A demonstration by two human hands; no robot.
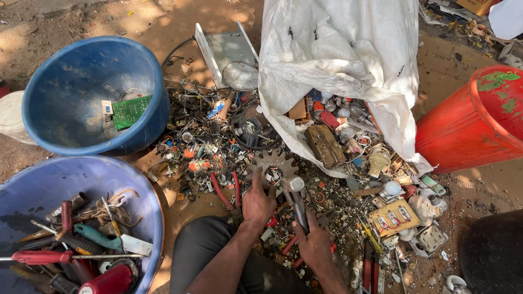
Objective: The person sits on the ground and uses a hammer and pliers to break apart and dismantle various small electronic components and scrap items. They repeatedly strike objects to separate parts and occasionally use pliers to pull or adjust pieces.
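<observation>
1. My right hand (315,246) is closed around the handle of a hammer (296,197). The metal head of the hammer is up, just above a small round metal part (272,175) on the ground.
2. My left hand (257,201) rests on the scrap, the fingers bent and narrow, the fingertips touching the small round metal part. I cannot tell if it really grips the part or only steadies it.
3. The part lies at the near edge of a pile of scrap (218,141), which has wires, small electronic pieces and plastic bits.
4. Pliers with red handles (226,190) lie just beside my left hand, on its left side.
5. Behind the pile, a white sack (338,54) lies open, and more scrap comes out of it, with a brown rusty block (324,145) near its mouth.
6. On the far left is a blue tub (81,92) with a green circuit board (131,110) inside.
7. Near my left knee is a light blue basin (60,179) that holds screwdrivers and other tools.
8. On the right stands a red bucket (468,125), tilted.
9. A yellow switch plate (393,216) lies to the right of the hammer, near but apart.
</observation>
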